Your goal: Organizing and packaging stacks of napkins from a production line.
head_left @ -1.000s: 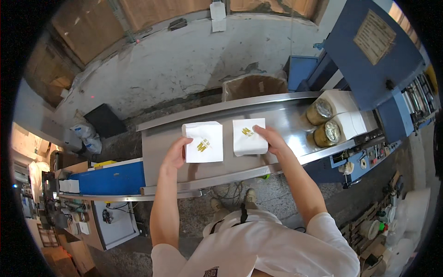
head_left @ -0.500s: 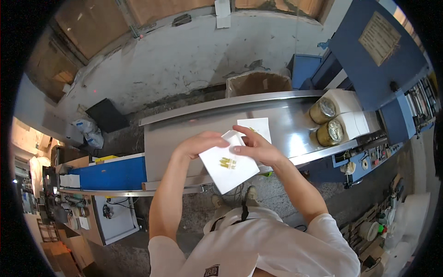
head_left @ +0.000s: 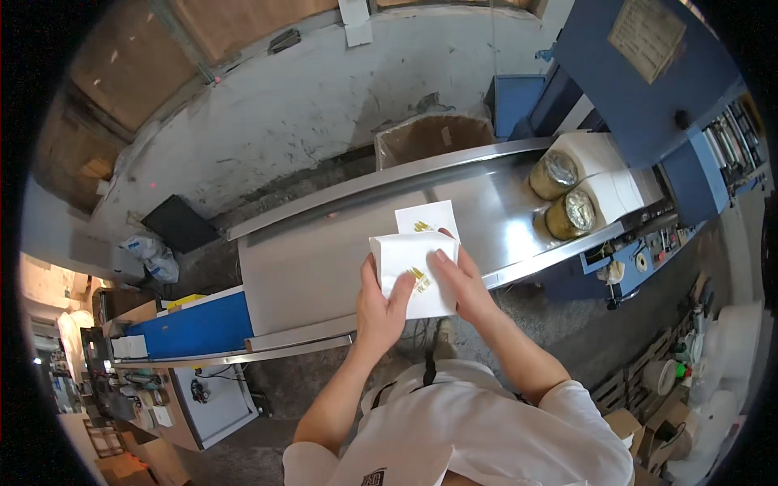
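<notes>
Both hands hold a white square napkin pack (head_left: 415, 271) with a small gold mark, lifted just above the near edge of the steel conveyor table (head_left: 324, 259). My left hand (head_left: 379, 306) grips its left side, thumb over the front. My right hand (head_left: 459, 279) grips its right side, fingers laid across the face. A second white pack (head_left: 425, 219) with a gold mark lies flat on the steel surface just behind the held one.
Two rolls wrapped in gold foil (head_left: 554, 173) (head_left: 569, 213) sit at the table's right end beside white stacks and a blue machine (head_left: 648, 89). An open cardboard box (head_left: 433, 136) stands behind the table. A blue cabinet (head_left: 194, 328) is at the lower left.
A second ago each hand lay on its own pack flat on the table. The left pack has been picked up and now both hands hold it; the other remains on the table.
</notes>
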Motion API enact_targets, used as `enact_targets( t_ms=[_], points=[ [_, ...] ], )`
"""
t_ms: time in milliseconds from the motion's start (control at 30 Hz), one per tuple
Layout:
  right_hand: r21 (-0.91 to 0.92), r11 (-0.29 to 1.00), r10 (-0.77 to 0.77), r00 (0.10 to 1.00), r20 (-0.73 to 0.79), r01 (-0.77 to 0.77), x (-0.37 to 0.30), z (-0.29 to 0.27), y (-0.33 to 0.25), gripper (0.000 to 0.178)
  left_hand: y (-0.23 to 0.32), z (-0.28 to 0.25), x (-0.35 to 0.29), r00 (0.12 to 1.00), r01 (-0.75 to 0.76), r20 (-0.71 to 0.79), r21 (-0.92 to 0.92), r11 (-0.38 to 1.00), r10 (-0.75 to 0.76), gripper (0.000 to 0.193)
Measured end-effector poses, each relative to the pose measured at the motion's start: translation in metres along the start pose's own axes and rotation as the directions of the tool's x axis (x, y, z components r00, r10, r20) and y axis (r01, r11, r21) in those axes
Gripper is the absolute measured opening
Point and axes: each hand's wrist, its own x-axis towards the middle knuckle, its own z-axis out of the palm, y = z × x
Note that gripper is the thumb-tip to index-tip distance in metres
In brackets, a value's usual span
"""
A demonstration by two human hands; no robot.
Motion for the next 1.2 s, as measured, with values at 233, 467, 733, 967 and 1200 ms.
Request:
enact_targets(
  t_ms=[233, 467, 733, 967, 1200],
  points=[
    [-0.226, 0.971, -0.073, 0.997, 0.015, 0.074, -0.013, -0.026, 0.013, 0.083, -0.027, 0.004, -0.024, 0.994, 0.078, 0.078, -0.054, 0.995, -0.074, 0.05],
    [-0.162, 0.982, -0.109, 0.99, -0.085, 0.094, -0.004, -0.034, 0.018, 0.078, -0.032, 0.016, -0.016, 0.982, 0.18, 0.092, -0.185, 0.966, -0.166, 0.036],
    [-0.323, 0.945, -0.036, 0.996, 0.076, 0.059, 0.048, -0.058, -0.027, 0.077, -0.044, 0.03, 0.07, 0.922, 0.385, 0.074, -0.261, 0.886, -0.379, 0.045],
    [-0.432, 0.901, 0.077, 0.995, 0.066, -0.041, 0.087, -0.073, -0.03, 0.07, -0.079, 0.017, 0.119, 0.864, 0.487, 0.207, -0.109, 0.867, -0.459, 0.049],
    [-0.554, 0.831, 0.079, 0.997, 0.022, -0.054, 0.085, -0.074, -0.035, 0.067, -0.063, 0.017, 0.115, 0.864, 0.478, 0.252, -0.131, 0.869, -0.437, 0.042]
  ],
)
